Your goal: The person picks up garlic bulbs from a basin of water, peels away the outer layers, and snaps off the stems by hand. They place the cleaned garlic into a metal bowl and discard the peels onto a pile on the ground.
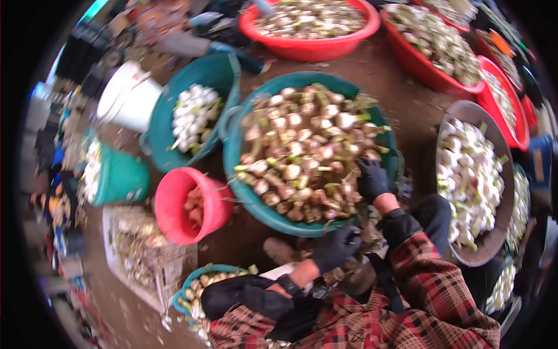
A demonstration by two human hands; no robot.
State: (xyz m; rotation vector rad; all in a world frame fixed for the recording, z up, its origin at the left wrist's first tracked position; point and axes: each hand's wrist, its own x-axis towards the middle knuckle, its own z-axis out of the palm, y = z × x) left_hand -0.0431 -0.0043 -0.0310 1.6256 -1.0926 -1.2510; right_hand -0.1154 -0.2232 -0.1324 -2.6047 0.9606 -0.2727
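A large green tub [232, 168] in the middle holds a heap of brownish, untrimmed garlic bulbs [302, 139]. My right hand [372, 179], in a black glove, reaches over the tub's right side with its fingers apart against the bulbs. Any grip on a single bulb is hard to see. Just outside the near rim is my left hand [337, 249], also black-gloved, its fingers curled closed. Whatever lies inside those fingers is hidden. Loose dry trimmings [372, 230] show beside it, over my lap.
Left of the tub stand a pink bucket [174, 218], a green tub [224, 67] with white bulbs, a white bucket [136, 107] and a pale crate [110, 250]. Right is a brown basin [505, 198] of cleaned bulbs. Red basins [308, 52] lie farther off.
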